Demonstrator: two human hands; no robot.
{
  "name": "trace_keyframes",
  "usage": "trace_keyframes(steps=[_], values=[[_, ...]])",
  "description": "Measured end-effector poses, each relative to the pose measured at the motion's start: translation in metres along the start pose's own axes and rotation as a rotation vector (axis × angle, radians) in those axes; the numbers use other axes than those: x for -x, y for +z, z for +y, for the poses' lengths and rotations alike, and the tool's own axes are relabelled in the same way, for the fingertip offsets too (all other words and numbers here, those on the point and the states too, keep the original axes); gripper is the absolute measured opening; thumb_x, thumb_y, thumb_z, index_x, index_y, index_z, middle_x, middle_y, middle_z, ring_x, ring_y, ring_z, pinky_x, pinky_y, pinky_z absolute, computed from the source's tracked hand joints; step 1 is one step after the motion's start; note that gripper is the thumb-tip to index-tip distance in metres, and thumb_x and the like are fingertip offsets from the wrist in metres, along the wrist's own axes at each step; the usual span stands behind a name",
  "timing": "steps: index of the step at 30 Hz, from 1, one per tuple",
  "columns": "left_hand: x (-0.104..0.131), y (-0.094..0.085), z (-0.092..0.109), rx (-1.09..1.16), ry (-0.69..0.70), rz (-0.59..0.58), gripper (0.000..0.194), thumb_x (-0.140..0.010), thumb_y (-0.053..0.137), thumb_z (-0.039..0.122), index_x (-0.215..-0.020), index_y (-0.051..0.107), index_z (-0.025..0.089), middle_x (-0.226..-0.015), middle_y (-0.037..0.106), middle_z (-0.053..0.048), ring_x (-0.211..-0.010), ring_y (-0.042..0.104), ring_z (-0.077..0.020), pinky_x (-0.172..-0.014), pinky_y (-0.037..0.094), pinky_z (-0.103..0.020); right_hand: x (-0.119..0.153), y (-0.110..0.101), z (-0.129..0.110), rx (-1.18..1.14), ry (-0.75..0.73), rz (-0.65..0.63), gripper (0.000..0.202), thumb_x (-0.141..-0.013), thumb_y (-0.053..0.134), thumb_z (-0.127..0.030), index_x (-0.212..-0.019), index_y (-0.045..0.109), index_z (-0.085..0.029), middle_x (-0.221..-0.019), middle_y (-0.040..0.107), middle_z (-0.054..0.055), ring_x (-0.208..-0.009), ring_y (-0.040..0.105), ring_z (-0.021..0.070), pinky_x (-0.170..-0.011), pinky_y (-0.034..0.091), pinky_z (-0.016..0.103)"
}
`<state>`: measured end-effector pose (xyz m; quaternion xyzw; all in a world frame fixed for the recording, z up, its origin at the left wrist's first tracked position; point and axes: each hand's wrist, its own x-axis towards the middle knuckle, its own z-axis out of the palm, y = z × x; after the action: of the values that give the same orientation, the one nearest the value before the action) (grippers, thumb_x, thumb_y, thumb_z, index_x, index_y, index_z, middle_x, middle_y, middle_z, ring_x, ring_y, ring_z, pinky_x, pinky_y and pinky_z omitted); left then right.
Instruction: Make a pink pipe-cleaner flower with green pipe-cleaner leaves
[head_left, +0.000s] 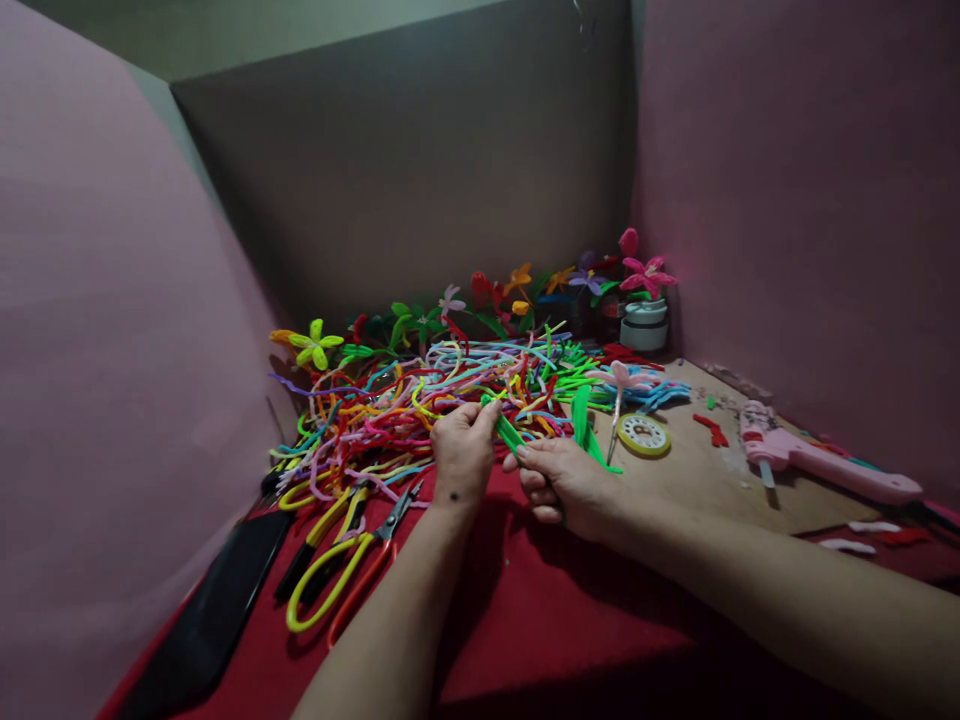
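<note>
Between my two hands stretches a bright green pipe cleaner piece (511, 432), folded so that strands lie side by side. My left hand (466, 450) pinches its upper left end between thumb and forefinger. The lower right end is gripped by my right hand (559, 483), its fingers curled in. Just beyond my right hand stands a green pipe cleaner leaf (582, 418). Next to it is a pale pink pipe cleaner flower (621, 378) on a thin stem. A large tangle of coloured pipe cleaners (405, 410) lies right behind my hands.
Yellow-and-red handled scissors (330, 580) and yellow-handled pliers (328, 525) lie at left, near a black flat object (214, 610). At right, a pink glue gun (825, 462) and a round yellow-rimmed disc (643, 436) rest on a brown board (720, 400). Finished flowers (316, 345) line the back.
</note>
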<state>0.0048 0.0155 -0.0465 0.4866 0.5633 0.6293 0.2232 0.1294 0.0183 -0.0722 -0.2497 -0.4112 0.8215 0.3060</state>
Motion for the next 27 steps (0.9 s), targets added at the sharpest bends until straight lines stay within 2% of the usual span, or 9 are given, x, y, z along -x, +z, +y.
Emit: trace_keyframes(steps=[4,7,11,16,19,22,27], values=[[-0.006,-0.003,-0.004,0.301,-0.293,-0.218,0.028,-0.063,0.066,0.035,-0.054,0.048,0.016,-0.040,0.039,0.006,-0.031,0.028,-0.0035,-0.033,0.015,-0.019,0.002,-0.001,-0.001,0.029,0.006,0.001,0.016,-0.081,0.048,-0.029,-0.074,0.051,-0.015,-0.044,0.026,-0.010,-0.034,0.015,0.0026,-0.033,0.013,0.016],[-0.009,-0.007,-0.004,0.400,-0.387,-0.304,0.022,-0.061,0.069,0.029,-0.064,0.053,0.015,-0.048,0.046,0.005,-0.033,0.033,-0.0023,-0.033,0.019,-0.017,0.001,-0.003,-0.002,0.059,0.035,-0.018,0.015,-0.081,0.047,-0.028,-0.074,0.050,-0.015,-0.044,0.025,-0.009,-0.035,0.015,0.0028,-0.034,0.013,0.016],[-0.010,-0.010,-0.002,0.410,-0.389,-0.290,0.023,-0.060,0.071,0.028,-0.066,0.053,0.015,-0.047,0.045,0.006,-0.035,0.035,-0.0025,-0.035,0.023,-0.015,0.000,-0.004,-0.002,0.063,0.056,-0.031,0.015,-0.081,0.045,-0.027,-0.074,0.052,-0.015,-0.045,0.025,-0.009,-0.035,0.015,0.0030,-0.034,0.012,0.017],[-0.011,-0.011,-0.001,0.229,-0.311,-0.220,0.025,-0.056,0.073,0.031,-0.060,0.056,0.012,-0.041,0.046,0.005,-0.034,0.036,-0.0037,-0.034,0.021,-0.017,0.001,-0.004,0.000,0.108,0.016,-0.009,0.018,-0.082,0.047,-0.032,-0.074,0.051,-0.015,-0.045,0.025,-0.010,-0.035,0.015,0.0027,-0.034,0.012,0.016],[-0.011,-0.010,0.001,0.212,-0.288,-0.188,0.026,-0.051,0.075,0.029,-0.057,0.057,0.012,-0.041,0.048,0.004,-0.035,0.038,-0.0035,-0.035,0.022,-0.017,0.000,-0.004,0.002,0.150,-0.021,0.016,0.020,-0.081,0.049,-0.033,-0.073,0.050,-0.015,-0.045,0.024,-0.010,-0.035,0.014,0.0025,-0.033,0.011,0.016],[-0.011,-0.009,0.001,0.292,-0.336,-0.159,0.026,-0.049,0.076,0.026,-0.060,0.058,0.011,-0.044,0.050,0.004,-0.036,0.039,-0.0032,-0.035,0.023,-0.016,0.000,-0.003,0.003,0.168,-0.043,0.035,0.020,-0.082,0.047,-0.033,-0.072,0.050,-0.016,-0.045,0.023,-0.010,-0.035,0.014,0.0027,-0.033,0.011,0.016],[-0.010,-0.005,-0.003,0.514,-0.405,-0.175,0.027,-0.049,0.076,0.022,-0.059,0.053,0.012,-0.038,0.037,0.009,-0.033,0.028,-0.0003,-0.034,0.017,-0.014,0.000,-0.002,0.002,0.168,-0.047,0.051,0.019,-0.082,0.045,-0.030,-0.070,0.049,-0.016,-0.044,0.023,-0.010,-0.034,0.014,0.0027,-0.032,0.010,0.016]])
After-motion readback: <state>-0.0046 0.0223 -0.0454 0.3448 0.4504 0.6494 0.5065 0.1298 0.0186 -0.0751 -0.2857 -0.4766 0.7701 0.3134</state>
